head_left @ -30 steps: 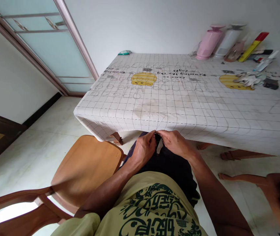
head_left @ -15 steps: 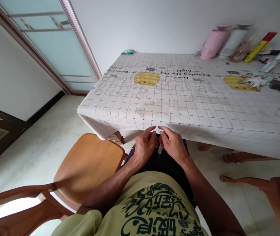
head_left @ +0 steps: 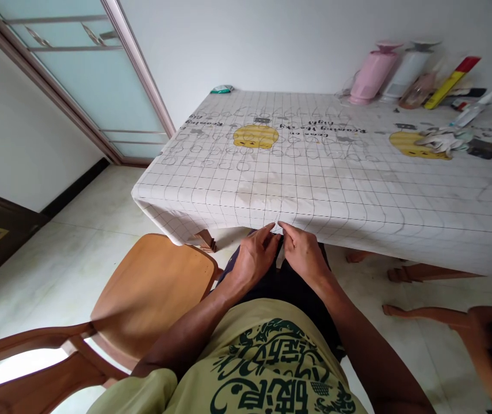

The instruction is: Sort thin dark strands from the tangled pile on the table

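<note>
A white checked tablecloth (head_left: 211, 184) with yellow cartoon prints covers the table, its front edge hanging down before me. My left hand (head_left: 254, 250) is at that front edge, index finger stretched along the cloth and thumb beneath, pinching the hem. Close beside it, my right hand (head_left: 304, 250) pinches the same hem between index finger and thumb. The two index fingertips almost meet, and a small light bit of cloth shows between them. The other fingers of both hands curl under and are partly hidden.
A wooden chair (head_left: 155, 293) stands at the left, another chair (head_left: 444, 316) at the right. On the table's back right are a pink bottle-shaped device (head_left: 373, 75), a white one (head_left: 407, 72), a yellow-and-red box (head_left: 450, 83) and a crumpled cloth (head_left: 442, 141). A green packet (head_left: 222, 89) lies at the back left corner.
Both hands have come slightly closer together, and the thumbs have moved up toward the index fingers at the hem. The view has shifted slightly.
</note>
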A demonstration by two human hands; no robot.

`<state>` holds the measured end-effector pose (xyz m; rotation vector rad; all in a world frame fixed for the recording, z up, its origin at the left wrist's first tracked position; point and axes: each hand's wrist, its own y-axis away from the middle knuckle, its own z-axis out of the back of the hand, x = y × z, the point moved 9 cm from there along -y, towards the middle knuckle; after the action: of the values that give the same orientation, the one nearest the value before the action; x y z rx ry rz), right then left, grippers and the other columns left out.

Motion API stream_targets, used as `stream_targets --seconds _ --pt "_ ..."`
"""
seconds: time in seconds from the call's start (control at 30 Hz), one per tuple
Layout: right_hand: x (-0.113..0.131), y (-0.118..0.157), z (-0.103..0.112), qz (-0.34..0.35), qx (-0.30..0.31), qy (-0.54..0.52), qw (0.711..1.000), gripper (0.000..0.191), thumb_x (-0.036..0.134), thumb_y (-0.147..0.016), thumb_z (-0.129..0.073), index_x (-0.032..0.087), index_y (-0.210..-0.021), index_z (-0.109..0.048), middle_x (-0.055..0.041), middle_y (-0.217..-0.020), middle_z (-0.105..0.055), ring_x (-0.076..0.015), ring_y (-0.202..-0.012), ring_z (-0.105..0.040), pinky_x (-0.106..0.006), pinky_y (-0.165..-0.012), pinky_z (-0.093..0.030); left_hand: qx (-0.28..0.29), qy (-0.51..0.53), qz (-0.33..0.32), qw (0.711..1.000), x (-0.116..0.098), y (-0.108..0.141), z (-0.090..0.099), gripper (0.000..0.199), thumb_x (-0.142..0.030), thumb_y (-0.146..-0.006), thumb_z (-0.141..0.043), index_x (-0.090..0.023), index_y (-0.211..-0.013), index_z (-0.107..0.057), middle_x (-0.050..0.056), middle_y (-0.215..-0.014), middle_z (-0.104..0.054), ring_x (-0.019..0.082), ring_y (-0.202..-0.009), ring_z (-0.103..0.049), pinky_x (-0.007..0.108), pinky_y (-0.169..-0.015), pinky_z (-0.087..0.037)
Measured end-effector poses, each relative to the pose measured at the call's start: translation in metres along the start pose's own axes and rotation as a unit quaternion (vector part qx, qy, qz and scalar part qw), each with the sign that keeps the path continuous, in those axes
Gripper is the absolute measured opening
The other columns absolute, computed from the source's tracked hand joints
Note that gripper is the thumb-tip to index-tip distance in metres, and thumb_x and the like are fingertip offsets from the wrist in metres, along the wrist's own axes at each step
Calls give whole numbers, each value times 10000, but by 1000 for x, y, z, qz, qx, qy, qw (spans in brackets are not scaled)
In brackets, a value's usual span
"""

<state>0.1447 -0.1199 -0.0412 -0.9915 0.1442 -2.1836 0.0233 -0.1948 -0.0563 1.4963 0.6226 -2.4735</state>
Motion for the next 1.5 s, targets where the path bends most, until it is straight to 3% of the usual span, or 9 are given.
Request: stream_targets --seconds 0.2,0.37,0.5,0.63,0.83,1.0,1.17,1.3,1.5 --pt "6 2 -1 -3 -6 -45 999 384 266 -1062 -522 134 -1356 -731 -123 -914 -812 -254 -776 -763 -361 -792 -586 -33 18 -16 999 -2 -3 8 312 -298 -1081 -573 -168 -1238 -810 78 -896 -812 165 -700 -746 269 -694 -614" --pt "3 7 -6 -38 8 -88 995 384 259 -1054 -514 144 -1343 -740 -96 -867 -804 -230 -714 -745 -350 -757 -591 -47 93 24 994 2 -2 7 275 -314 -1055 -605 -171 -1132 -827 76 -885 -817 173 -678 -759 273 -660 -638" --pt "0 11 -5 -52 -30 -94 994 406 252 -1049 -476 168 -1293 -789 -101 -902 -815 -235 -742 -753 -353 -747 -598 -48 141 59 987 5 0 3 263 -351 -1033 -634 -175 -1067 -826 59 -822 -805 182 -663 -760 289 -654 -658" --pt "-10 15 -2 -93 -29 -132 986 369 333 -1052 -528 183 -1260 -793 -51 -731 -752 -220 -619 -695 -350 -688 -585 -33 209 113 971 11 -1 1 243 -368 -987 -706 -158 -1023 -824 59 -797 -800 191 -660 -761 324 -674 -683" --pt "-27 4 12 -135 24 -289 948 423 550 -1010 -697 191 -1221 -774 -58 -865 -750 -213 -746 -712 -307 -646 -560 49 268 186 944 11 1 -7 247 -367 -934 -774 -128 -969 -828 79 -781 -794 180 -633 -751 313 -614 -671" --pt "-18 -14 11 -106 97 -398 906 429 507 -951 -790 194 -1245 -772 -74 -992 -757 -212 -918 -721 -306 -738 -574 111 296 204 927 1 7 -12 259 -384 -900 -815 -124 -893 -822 83 -741 -776 167 -581 -728 294 -577 -648" --pt "-13 -17 2 -101 121 -496 854 298 409 -956 -805 196 -1162 -770 -34 -898 -735 -164 -770 -685 -287 -668 -549 176 363 252 880 -3 16 -17 299 -397 -827 -894 -117 -905 -827 96 -737 -773 176 -575 -726 288 -552 -626" --pt "-22 -15 -1 -122 86 -546 824 190 352 -930 -848 202 -1028 -786 -34 -900 -741 -161 -753 -689 -274 -621 -542 171 383 282 863 3 23 -16 329 -400 -791 -919 -104 -903 -829 103 -751 -775 168 -570 -715 282 -543 -612" --pt "-35 -12 3 -130 17 -543 829 242 421 -917 -871 229 -1058 -830 -66 -974 -767 -202 -840 -717 -317 -665 -592 117 375 291 873 7 25 -12 359 -415 -775 -913 -92 -899 -814 109 -760 -783 190 -599 -735 316 -583 -646"
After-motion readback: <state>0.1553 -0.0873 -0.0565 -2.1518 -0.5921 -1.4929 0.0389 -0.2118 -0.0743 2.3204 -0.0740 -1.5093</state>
